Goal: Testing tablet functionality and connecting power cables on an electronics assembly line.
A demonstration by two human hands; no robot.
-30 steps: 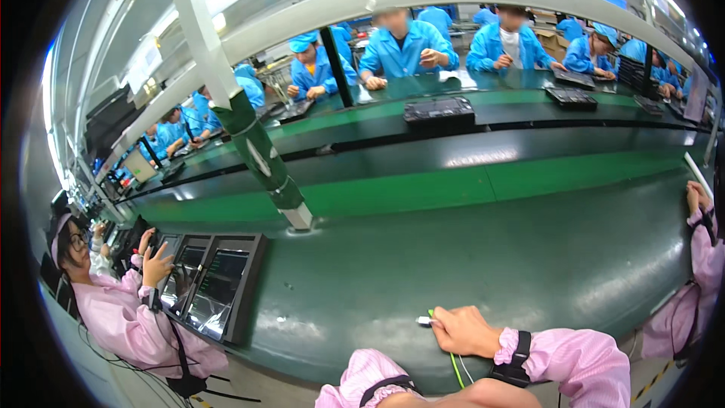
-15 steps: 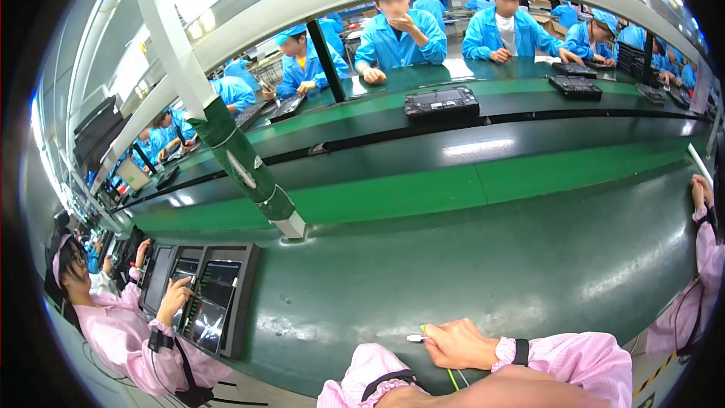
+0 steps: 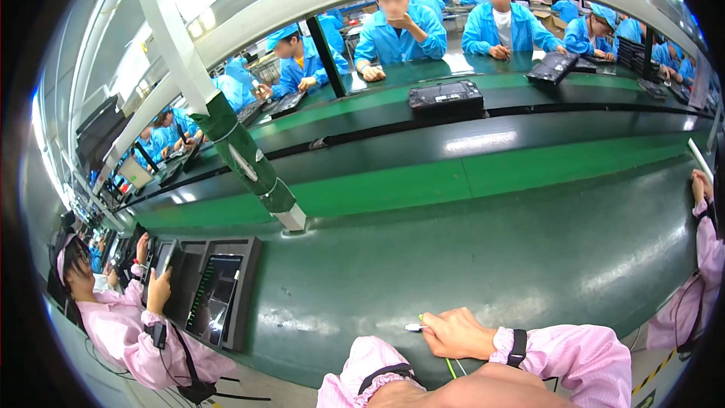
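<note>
At the near edge of the green workbench, my right hand (image 3: 457, 332) is closed around a thin cable. Its white plug (image 3: 414, 327) sticks out to the left past my fingertips, with a bit of green beside it. Green and white lengths of cable (image 3: 451, 368) hang below the hand. A black band circles the right wrist over a pink sleeve. My left sleeve (image 3: 371, 366), also pink with a black strap, comes in at the lower edge. Beyond its cuff only some bare skin (image 3: 396, 393) shows; the left fingers are hidden.
A green-wrapped post (image 3: 253, 170) rises from the bench (image 3: 423, 257). At left, a person in pink handles a dark panel above a black foam tray (image 3: 245, 295). At right, another person's hands (image 3: 702, 185) hold a white stick. Across, people in blue sit by black devices (image 3: 445, 97).
My right hand keeps the cable and has barely shifted. The person at left has lifted a panel from the tray. Across the bench, a black device has been tilted up.
</note>
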